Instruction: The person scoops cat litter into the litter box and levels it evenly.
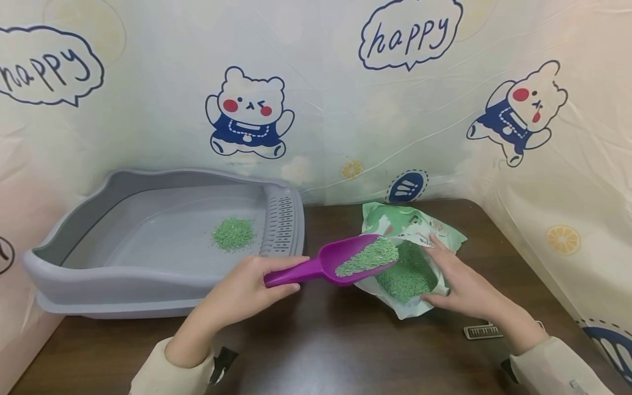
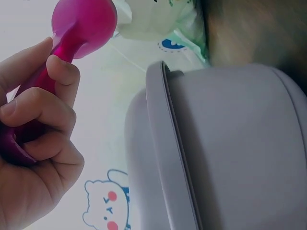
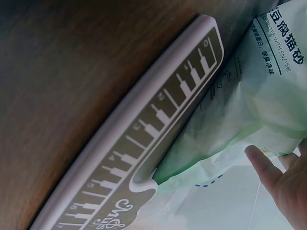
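A purple scoop [image 1: 340, 260] heaped with green pellet cat litter [image 1: 372, 255] is held by its handle in my left hand [image 1: 242, 291]. The scoop's front lip overlaps the mouth of a green and white cat litter bag [image 1: 380, 215], which lies tilted with more green pellets showing inside. In the left wrist view, the fingers curl around the handle of the scoop [image 2: 84, 28]. My right hand [image 1: 466, 285] spreads thumb and forefinger across the right edge of the bag's mouth, touching it. From the right wrist, its extended fingers meet the printed bag [image 3: 240, 105].
On the left of the brown table [image 1: 316, 351] stands a grey litter box [image 1: 138, 288] with a slotted ledge and a small pile of green pellets [image 1: 233, 234] on its floor. A piano-key ruler [image 3: 144, 124] lies by my right wrist. Printed cloth [image 1: 326, 99] hangs behind.
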Demonstrator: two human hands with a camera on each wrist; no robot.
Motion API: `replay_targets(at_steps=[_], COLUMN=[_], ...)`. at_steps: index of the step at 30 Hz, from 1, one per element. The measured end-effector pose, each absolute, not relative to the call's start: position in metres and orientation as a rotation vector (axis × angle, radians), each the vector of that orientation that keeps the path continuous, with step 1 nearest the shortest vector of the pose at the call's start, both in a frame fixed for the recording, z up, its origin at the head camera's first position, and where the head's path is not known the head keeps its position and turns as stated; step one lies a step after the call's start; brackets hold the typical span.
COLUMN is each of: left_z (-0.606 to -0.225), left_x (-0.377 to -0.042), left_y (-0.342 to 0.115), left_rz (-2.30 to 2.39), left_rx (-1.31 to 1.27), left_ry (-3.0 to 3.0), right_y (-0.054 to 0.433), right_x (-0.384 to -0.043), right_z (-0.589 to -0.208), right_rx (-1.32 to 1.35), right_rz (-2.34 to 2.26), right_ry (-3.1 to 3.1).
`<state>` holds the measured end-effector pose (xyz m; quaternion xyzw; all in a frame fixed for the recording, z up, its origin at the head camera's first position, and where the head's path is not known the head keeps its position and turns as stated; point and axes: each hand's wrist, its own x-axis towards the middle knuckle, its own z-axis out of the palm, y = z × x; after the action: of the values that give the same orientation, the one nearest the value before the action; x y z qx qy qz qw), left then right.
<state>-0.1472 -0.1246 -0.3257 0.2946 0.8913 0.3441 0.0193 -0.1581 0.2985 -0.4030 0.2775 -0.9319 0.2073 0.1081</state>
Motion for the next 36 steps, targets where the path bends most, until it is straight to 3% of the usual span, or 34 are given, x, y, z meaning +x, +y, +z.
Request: replay_targets(at_steps=[36], left_z=[-0.307], left_x=[-0.13], left_y=[-0.205], left_rz=[1.023], left_rx=[0.633], left_ry=[2.892], right_y=[0.299], right_x=[-0.158], right_z=[-0.404], right_rx=[0.775], right_rz=[0.579], right_ry=[-2.789])
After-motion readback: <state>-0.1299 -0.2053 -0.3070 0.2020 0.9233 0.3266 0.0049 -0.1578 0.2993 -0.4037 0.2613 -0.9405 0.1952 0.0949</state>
